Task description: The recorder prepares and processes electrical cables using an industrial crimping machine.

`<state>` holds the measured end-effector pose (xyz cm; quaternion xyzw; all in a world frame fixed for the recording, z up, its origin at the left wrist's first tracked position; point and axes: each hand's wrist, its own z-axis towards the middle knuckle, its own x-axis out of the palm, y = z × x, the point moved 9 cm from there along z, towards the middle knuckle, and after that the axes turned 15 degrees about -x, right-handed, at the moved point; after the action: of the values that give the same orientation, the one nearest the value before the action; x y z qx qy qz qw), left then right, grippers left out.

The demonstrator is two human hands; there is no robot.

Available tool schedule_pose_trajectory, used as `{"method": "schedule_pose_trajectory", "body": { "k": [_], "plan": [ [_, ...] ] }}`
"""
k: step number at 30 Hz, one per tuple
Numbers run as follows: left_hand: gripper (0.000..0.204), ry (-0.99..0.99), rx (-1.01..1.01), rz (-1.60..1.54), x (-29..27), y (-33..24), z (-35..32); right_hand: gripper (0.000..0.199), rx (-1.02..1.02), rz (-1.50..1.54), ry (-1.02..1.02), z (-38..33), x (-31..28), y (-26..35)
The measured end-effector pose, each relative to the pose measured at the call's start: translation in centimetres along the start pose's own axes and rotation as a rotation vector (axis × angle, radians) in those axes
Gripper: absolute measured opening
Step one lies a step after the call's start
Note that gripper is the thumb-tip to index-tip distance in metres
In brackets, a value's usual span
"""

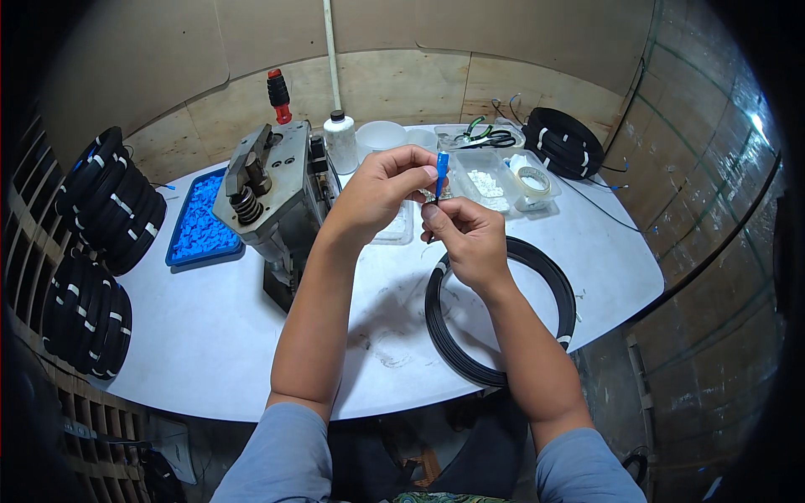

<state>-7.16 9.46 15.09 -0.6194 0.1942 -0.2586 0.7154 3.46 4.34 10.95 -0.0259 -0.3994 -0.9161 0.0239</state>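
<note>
My left hand (394, 184) pinches a slim blue cable connector (441, 170) between thumb and fingers, holding it upright above the table. Just below, the thumb and fingers of my right hand (471, 239) close on the black cable (432, 236) at the connector's lower end. Under my right forearm, a coil of black cable (568, 293) lies flat on the white table, bound with white ties. My right forearm covers part of that coil.
A metal press (281, 168) with a red-and-black handle stands left, beside a blue tray (205, 259) of small blue parts. Cable coils (122, 201) stack at the left edge; another coil bundle (566, 142) sits back right. Behind my hands are a bottle (340, 141), scissors (495, 138) and a tape roll (533, 179).
</note>
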Motion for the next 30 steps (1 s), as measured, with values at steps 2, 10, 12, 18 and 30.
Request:
{"method": "schedule_pose_trajectory", "body": {
  "k": [2,10,12,18,30],
  "plan": [
    [0.013,-0.015,-0.009,-0.021,-0.06,0.11,0.06,0.016,0.012,-0.014,-0.001,-0.03,-0.06,-0.08],
    [0.013,0.004,0.0,-0.002,-0.08,0.11,0.17,0.016,-0.001,-0.018,0.017,0.0,0.0,-0.21],
    [0.013,-0.012,0.01,0.007,-0.23,0.08,0.11,0.016,-0.003,-0.021,0.014,-0.01,0.03,-0.19],
    [0.013,0.013,-0.002,-0.006,0.22,-0.05,0.02,0.015,0.0,-0.036,0.021,-0.04,0.04,-0.19],
    [0.013,0.004,-0.013,0.009,0.33,-0.19,-0.22,0.016,0.006,-0.011,0.008,-0.04,0.18,-0.23]
  ]
}}
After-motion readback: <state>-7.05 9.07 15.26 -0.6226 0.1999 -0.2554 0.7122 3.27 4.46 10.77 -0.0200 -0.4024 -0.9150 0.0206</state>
